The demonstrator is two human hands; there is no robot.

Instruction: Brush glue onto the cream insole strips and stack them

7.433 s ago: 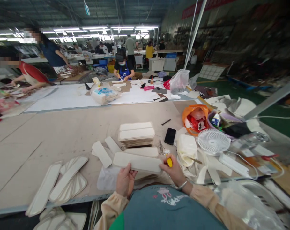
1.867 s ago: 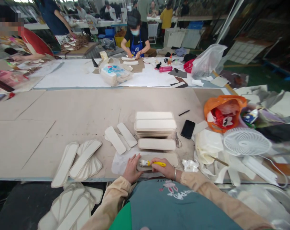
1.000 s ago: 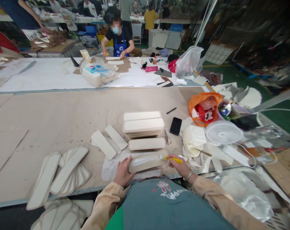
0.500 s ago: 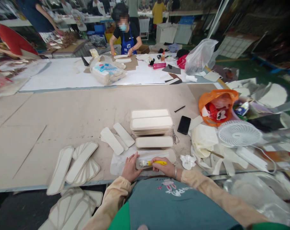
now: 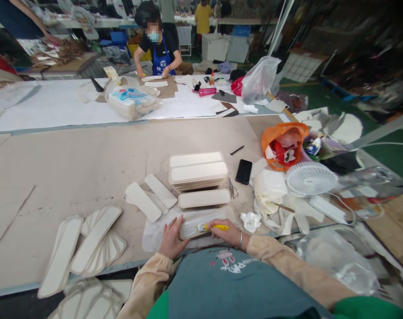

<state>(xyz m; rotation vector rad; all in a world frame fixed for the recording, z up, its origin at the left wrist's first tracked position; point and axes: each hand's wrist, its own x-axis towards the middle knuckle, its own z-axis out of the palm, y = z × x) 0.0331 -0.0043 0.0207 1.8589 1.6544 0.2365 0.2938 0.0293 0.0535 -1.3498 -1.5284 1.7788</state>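
My right hand is closed round the yellow handle of a paintbrush. Its white-coated bristles rest on a long strip with rounded ends, which carries whitish wet-looking streaks. Fingers spread, my left hand lies at the strip's left end and touches its edge. Under the strip is a thin white sheet. Just beyond it sits a cream rounded strip, and behind that a stack of similar strips. Loose white strips lie to the left of these.
Fanned piles of cream strips lie at the left front edge. On the right are a phone, crumpled tissue, a white fan and an orange bag. Across the table a co-worker handles similar strips.
My view has swung to the right, so everything sits further left. The brush has moved right along the strip, and white streaks show behind it. My left hand stays at the strip's end.
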